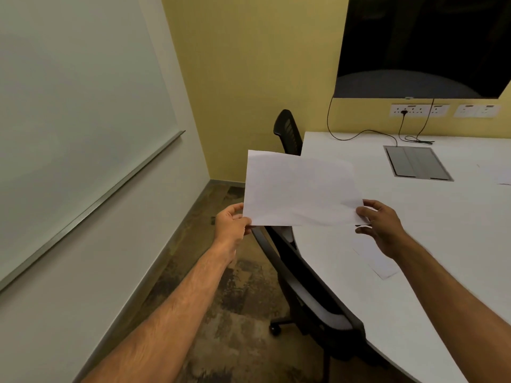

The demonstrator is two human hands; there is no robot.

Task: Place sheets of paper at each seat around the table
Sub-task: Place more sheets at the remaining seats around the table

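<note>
while both hands pinch it, the sheet [300,189] hangs in the air, tilted up toward the camera, over the near-left edge of the table [414,217]. the left hand [231,222] is closed on the sheet's lower-left corner, thumb on top and fingers curled beneath. the right hand [380,225] is closed on the lower-right corner, thumb and forefinger nipping the edge, the other fingers loose below. the paper shows a soft crease near the right grip but otherwise lies fairly flat.

just under the right hand, at about 5 o'clock from it, another sheet [376,258] already lies flat on the table, in front of the near chair [312,286], which is tucked against the rim. a second chair [289,131] stands at 12 o'clock from the held sheet, pushed in at the far-left side. at 3 o'clock, by the frame's right edge, a further paper [504,181] seems to lie on the table, though only a sliver shows. a cable box [417,164] is set into the top at 2 o'clock, with cords running up toward the wall sockets [420,109] and the screen [423,45].

judging from this, the near seat looks served, and the step in hand is carrying a sheet to the next one, likely the far-left chair. the next move would call for walking or reaching on toward 12 o'clock, lowering the sheet flat before that chair, square to the edge, then letting both corners go without dragging it.
</note>
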